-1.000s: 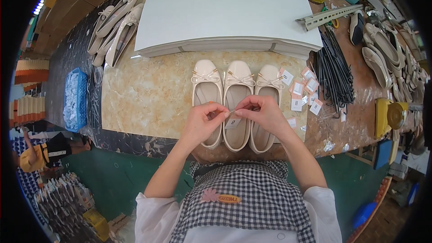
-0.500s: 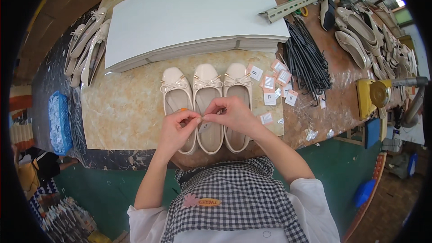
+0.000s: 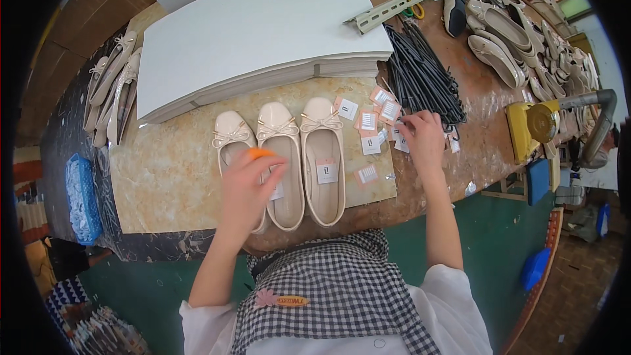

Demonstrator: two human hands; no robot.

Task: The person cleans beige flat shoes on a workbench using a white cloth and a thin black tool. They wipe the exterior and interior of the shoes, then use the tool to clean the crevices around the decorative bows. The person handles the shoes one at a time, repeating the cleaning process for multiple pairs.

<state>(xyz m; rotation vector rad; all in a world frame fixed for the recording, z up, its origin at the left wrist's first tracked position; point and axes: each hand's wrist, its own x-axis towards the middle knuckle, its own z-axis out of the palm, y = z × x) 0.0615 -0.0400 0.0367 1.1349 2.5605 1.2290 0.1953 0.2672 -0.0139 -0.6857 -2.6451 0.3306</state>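
Loose tags (image 3: 367,121): mostly on the marbled sheet (image 3: 171,184), just left of the right hand (image 3: 426,139).
Right hand: nearer; thumb and finger close together among them (hold unclear).
Shoes (image 3: 320,202): three abreast, toes pointing away, left of the tags.
Left hand (image 3: 246,185): curled, blurred above two shoes; hold cannot be told.

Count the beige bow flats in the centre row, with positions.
3: left flat, partly covered by the left hand; middle flat, slightly covered by the same hand; right flat, with a tag inside. None in that row seems fully hidden.
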